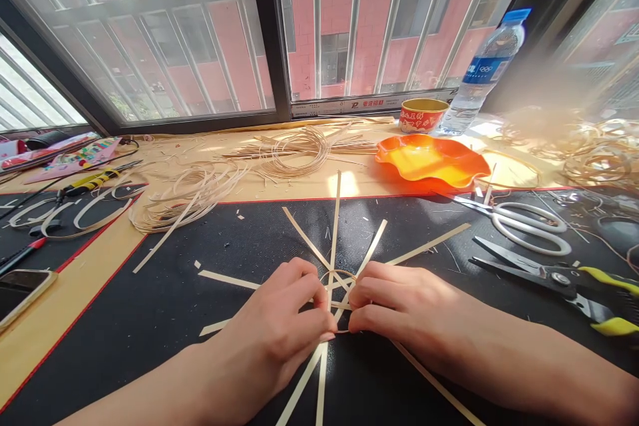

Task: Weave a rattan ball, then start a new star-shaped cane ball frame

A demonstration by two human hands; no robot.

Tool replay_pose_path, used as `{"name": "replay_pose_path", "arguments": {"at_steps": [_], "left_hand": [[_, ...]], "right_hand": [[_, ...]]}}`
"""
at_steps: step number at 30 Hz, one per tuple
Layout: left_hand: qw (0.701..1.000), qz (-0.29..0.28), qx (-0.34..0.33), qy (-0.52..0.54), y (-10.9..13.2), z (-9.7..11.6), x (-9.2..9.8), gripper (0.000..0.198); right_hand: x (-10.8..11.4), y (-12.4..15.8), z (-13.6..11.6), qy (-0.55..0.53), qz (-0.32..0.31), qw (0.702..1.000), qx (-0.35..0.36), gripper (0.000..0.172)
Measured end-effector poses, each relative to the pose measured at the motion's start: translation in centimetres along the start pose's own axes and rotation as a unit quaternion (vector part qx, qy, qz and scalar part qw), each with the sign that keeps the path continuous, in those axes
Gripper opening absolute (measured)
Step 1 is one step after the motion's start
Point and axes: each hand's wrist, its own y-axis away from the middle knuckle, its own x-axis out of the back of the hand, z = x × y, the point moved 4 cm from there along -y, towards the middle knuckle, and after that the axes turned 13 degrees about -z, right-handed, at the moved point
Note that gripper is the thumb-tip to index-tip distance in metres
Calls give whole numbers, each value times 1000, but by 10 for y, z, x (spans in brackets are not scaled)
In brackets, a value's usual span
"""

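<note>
Flat pale cane strips (333,226) lie crossed in a star on a black work mat (114,346), their crossing mostly hidden by my fingers. A thin round cane strand (338,273) loops around the middle of the star. My left hand (279,323) pinches the crossing and the strand from the left with its fingertips. My right hand (404,303) grips the same spot from the right, its fingertips almost meeting those of my left hand. Where the strand's ends lie, I cannot tell.
To the right of the mat lie white-handled scissors (529,229) and yellow-handled snips (564,286). Beyond it stand an orange wavy dish (432,163), a gold tin (423,114) and a water bottle (486,73). Cane coils (294,153) lie on the sill. A phone (20,293) sits at left.
</note>
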Motion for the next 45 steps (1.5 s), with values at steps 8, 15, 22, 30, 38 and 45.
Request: {"name": "replay_pose_path", "arguments": {"at_steps": [8, 15, 22, 30, 38, 45], "left_hand": [[1000, 7, 5, 27, -3, -3, -5, 20], [997, 0, 59, 41, 4, -6, -11, 18], [998, -13, 41, 45, 1, -9, -13, 20], [996, -31, 55, 61, 3, -10, -12, 18], [995, -34, 77, 58, 4, -11, -14, 17], [997, 16, 63, 33, 3, -12, -11, 21]], "right_hand": [[-1, 0, -1, 10, -28, 1000, -9, 32], [-2, 0, 2, 14, 0, 1000, 0, 28], [0, 3, 5, -18, 33, 999, 4, 31], [5, 11, 25, -34, 208, 977, -14, 27], [-5, 7, 28, -64, 150, 986, -42, 27], [1, 8, 25, -41, 212, 976, -33, 22]]}}
